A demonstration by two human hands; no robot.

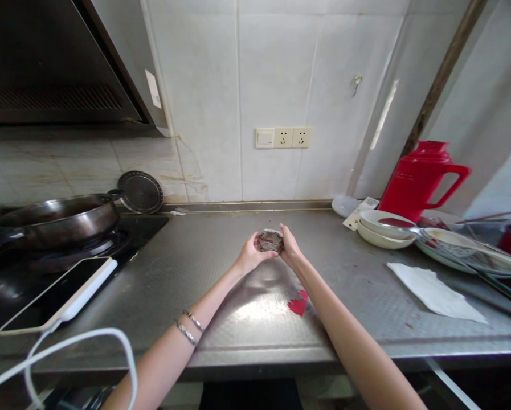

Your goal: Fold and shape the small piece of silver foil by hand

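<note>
Between both hands, over the middle of the steel counter (pixel 221 307), is a small round see-through container (pixel 270 241) with something dark brown inside; its exact kind is too small to make out. My left hand (pixel 250 255) grips its left side, the thumb along the near edge. Closed on the right side is my right hand (pixel 290 246). A red scrap with a jagged edge (pixel 298 303) lies on the counter below the hands, beside my right forearm.
A steel pan (pixel 67 219) sits on the black stove at left, near a phone (pixel 58 296) with a white cable. At right are a red thermos (pixel 420 179), stacked bowls (pixel 383 236), plates and a white napkin (pixel 434 290). Wall sockets (pixel 292 138) are ahead.
</note>
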